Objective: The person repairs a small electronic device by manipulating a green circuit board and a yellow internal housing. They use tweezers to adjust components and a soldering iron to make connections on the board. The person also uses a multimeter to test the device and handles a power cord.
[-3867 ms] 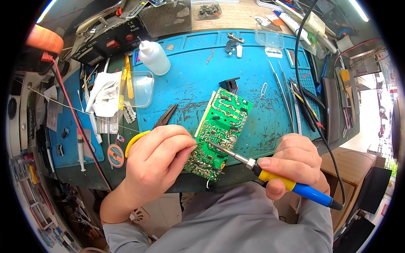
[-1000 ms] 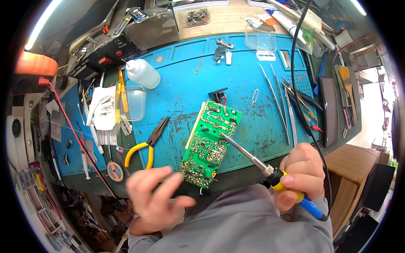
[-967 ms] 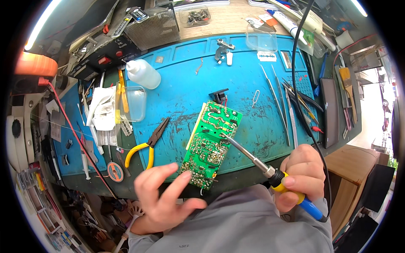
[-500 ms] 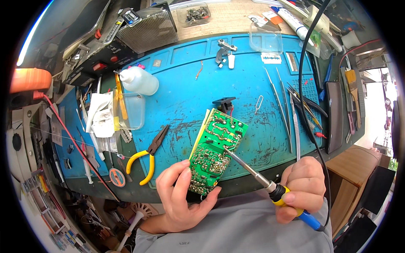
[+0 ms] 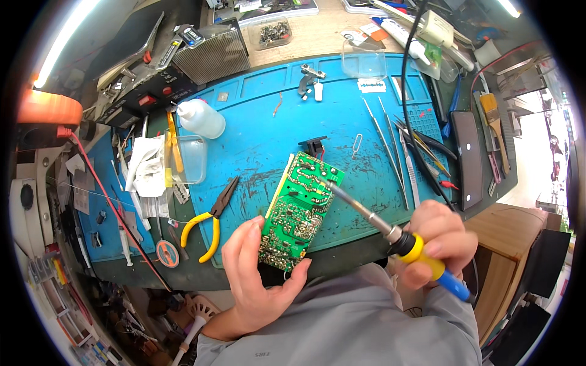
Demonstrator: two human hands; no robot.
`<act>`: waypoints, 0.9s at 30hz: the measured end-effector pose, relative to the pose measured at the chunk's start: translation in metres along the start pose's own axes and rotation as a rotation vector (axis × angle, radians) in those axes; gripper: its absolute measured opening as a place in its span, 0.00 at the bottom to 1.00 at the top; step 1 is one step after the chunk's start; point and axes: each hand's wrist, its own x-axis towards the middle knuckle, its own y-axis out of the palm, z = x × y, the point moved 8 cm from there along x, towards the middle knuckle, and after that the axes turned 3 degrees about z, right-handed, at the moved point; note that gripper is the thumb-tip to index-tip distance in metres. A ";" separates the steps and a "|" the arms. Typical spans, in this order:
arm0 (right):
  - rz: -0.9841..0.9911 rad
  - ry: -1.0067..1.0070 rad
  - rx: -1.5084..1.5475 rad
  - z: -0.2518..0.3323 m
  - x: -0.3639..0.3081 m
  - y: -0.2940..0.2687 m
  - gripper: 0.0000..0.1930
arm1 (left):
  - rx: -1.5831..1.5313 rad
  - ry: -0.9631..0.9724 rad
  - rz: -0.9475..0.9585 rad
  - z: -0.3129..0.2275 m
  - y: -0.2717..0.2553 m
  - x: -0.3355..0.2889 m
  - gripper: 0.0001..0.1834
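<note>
My left hand (image 5: 259,268) grips the lower end of a green circuit board (image 5: 299,210), fingers on its left edge and thumb at its lower right corner. The board is tilted, its solder side facing up, and a black socket (image 5: 313,145) on red wires sits at its far end. In my right hand (image 5: 441,241) is a soldering iron (image 5: 421,249) with a yellow and blue handle. Its metal tip points at the upper right part of the board; whether it touches cannot be told. Yellow-handled pliers (image 5: 212,221) lie left of the board.
A blue mat (image 5: 256,134) covers the bench. On it stand a white bottle (image 5: 200,118) and a clear tray (image 5: 190,160) at left; tweezers (image 5: 387,155), a SIM pin (image 5: 356,146) and a dark phone (image 5: 468,160) lie at right. The iron's black cable (image 5: 408,73) hangs across the right side.
The iron's tip has shifted up the board toward its upper right edge, and my right hand has lifted slightly. My left hand still holds the board. The whole view has shifted a little.
</note>
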 end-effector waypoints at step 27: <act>-0.401 -0.191 -0.702 0.087 0.334 -0.062 0.16 | -0.145 0.008 -0.236 0.012 -0.026 -0.018 0.47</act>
